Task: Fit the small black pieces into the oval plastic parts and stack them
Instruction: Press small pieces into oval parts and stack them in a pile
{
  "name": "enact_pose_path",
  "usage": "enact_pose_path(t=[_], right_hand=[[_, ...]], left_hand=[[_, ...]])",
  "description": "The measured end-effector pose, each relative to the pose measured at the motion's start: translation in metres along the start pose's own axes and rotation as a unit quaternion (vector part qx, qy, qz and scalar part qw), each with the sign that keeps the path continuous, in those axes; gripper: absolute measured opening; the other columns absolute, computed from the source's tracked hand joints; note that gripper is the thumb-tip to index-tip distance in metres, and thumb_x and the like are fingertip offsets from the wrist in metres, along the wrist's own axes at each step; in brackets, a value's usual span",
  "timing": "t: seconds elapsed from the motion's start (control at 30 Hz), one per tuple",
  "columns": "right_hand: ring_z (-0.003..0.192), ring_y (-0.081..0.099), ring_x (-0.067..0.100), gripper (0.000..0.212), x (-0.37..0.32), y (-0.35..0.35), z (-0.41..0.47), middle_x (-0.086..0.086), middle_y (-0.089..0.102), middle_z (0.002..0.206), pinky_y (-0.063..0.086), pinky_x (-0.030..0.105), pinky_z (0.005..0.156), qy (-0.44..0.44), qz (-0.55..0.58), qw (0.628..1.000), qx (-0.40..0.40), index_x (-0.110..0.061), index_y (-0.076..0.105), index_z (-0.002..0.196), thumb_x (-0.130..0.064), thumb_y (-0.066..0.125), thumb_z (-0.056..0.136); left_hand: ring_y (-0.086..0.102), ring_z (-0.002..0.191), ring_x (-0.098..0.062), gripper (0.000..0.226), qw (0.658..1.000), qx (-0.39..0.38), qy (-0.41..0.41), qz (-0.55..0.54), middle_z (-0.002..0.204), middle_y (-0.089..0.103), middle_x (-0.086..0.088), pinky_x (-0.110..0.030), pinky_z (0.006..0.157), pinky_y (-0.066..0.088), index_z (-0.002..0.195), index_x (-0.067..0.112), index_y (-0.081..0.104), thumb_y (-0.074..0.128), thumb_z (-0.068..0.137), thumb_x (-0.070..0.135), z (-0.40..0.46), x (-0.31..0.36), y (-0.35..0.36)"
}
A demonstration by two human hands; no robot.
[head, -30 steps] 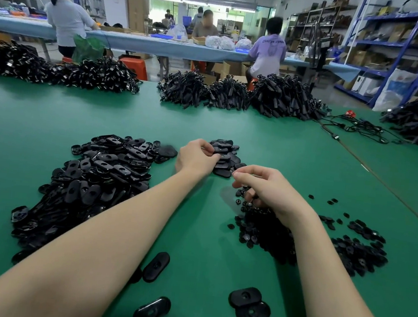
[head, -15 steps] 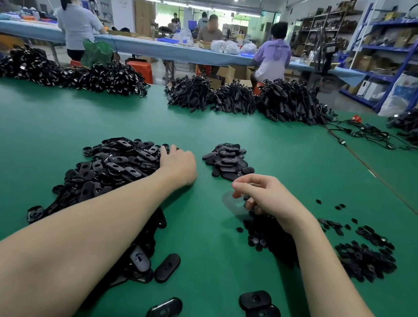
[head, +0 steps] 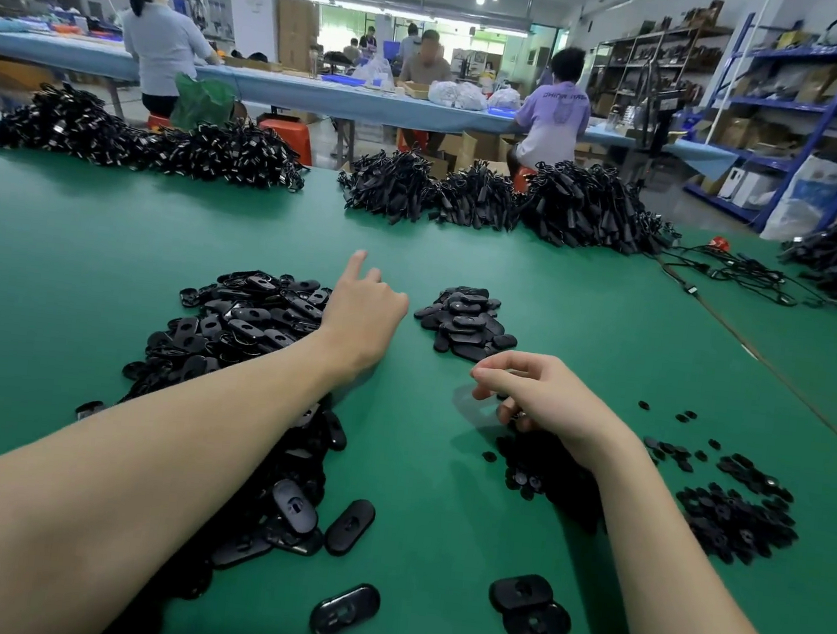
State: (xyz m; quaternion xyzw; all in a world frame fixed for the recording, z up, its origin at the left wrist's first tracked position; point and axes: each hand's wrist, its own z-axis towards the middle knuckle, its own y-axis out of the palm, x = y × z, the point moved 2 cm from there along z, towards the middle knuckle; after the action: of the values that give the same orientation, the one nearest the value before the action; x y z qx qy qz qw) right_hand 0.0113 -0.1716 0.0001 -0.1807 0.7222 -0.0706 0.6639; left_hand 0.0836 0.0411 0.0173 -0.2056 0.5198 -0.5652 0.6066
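Observation:
A big heap of black oval plastic parts (head: 239, 329) lies left of centre on the green table (head: 441, 474). My left hand (head: 363, 311) rests at the heap's right edge, index finger raised and the other fingers curled down; what it holds is hidden. A small stack of oval parts (head: 465, 321) stands just right of that hand. My right hand (head: 542, 402) hovers curled over a pile of small black pieces (head: 540, 469), with a dark piece pinched in its lower fingers.
More small black pieces (head: 736, 515) are spread at the right. Loose oval parts (head: 351, 519) (head: 344, 611) (head: 530, 607) lie near the front. Heaps of black cables (head: 475, 199) line the far edge. People sit at a blue table (head: 301, 87) beyond.
My left hand left the small stack and moved left onto the big heap, then lifted its index finger. My right hand stayed over the small pieces.

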Motion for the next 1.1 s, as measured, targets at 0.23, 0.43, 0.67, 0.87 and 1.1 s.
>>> enact_pose_path(t=[0.23, 0.43, 0.67, 0.87, 1.1], right_hand=[[0.056, 0.055, 0.011, 0.013, -0.006, -0.003, -0.003, -0.003, 0.077, 0.086, 0.04, 0.018, 0.048, 0.003, -0.016, 1.0, 0.01, -0.018, 0.073, 0.1, -0.03, 0.071, 0.094], [0.051, 0.052, 0.006, 0.008, -0.017, -0.015, -0.012, -0.007, 0.075, 0.076, 0.041, 0.015, 0.052, -0.014, -0.134, 0.991, 0.009, -0.021, 0.075, 0.087, -0.027, 0.074, 0.091], [0.054, 0.054, 0.001, 0.007, -0.023, -0.02, -0.016, -0.015, 0.069, 0.067, 0.041, 0.015, 0.057, 0.023, -0.31, 0.944, -0.114, -0.034, 0.078, 0.078, -0.036, 0.084, 0.076], [0.069, 0.066, 0.003, 0.019, -0.019, -0.009, -0.013, -0.017, 0.075, 0.076, 0.048, 0.021, 0.07, 0.065, -0.374, 0.912, -0.155, -0.039, 0.078, 0.081, -0.037, 0.09, 0.066], [0.07, 0.066, 0.003, 0.013, -0.018, -0.009, -0.014, -0.015, 0.076, 0.078, 0.05, 0.021, 0.073, 0.048, -0.36, 0.92, -0.147, -0.035, 0.079, 0.079, -0.035, 0.089, 0.07]], left_hand=[[0.059, 0.102, -0.019, 0.021, 0.933, 0.135, -0.097, -0.32, 0.096, 0.074, 0.007, -0.034, 0.098, 0.038, 0.105, 0.028, 0.073, 0.053, 0.098, 0.028, -0.018, 0.01, -0.034], [0.072, 0.066, -0.012, 0.016, 0.631, 0.089, -0.272, -0.721, 0.069, 0.073, 0.004, -0.037, 0.074, 0.063, 0.086, 0.021, 0.076, 0.063, 0.092, 0.013, -0.059, 0.039, -0.045], [0.075, 0.072, -0.016, 0.025, 0.397, 0.0, -0.331, -0.856, 0.078, 0.076, -0.008, -0.017, 0.066, 0.057, 0.09, 0.01, 0.072, 0.056, 0.092, -0.008, -0.079, 0.046, -0.033], [0.076, 0.079, -0.022, 0.02, 0.326, -0.031, -0.335, -0.884, 0.085, 0.076, -0.012, -0.016, 0.067, 0.057, 0.093, 0.002, 0.071, 0.059, 0.089, -0.015, -0.09, 0.046, -0.029], [0.076, 0.086, -0.025, 0.022, 0.326, -0.04, -0.336, -0.883, 0.095, 0.075, -0.016, -0.017, 0.067, 0.057, 0.097, 0.0, 0.072, 0.062, 0.086, -0.016, -0.09, 0.046, -0.026]])
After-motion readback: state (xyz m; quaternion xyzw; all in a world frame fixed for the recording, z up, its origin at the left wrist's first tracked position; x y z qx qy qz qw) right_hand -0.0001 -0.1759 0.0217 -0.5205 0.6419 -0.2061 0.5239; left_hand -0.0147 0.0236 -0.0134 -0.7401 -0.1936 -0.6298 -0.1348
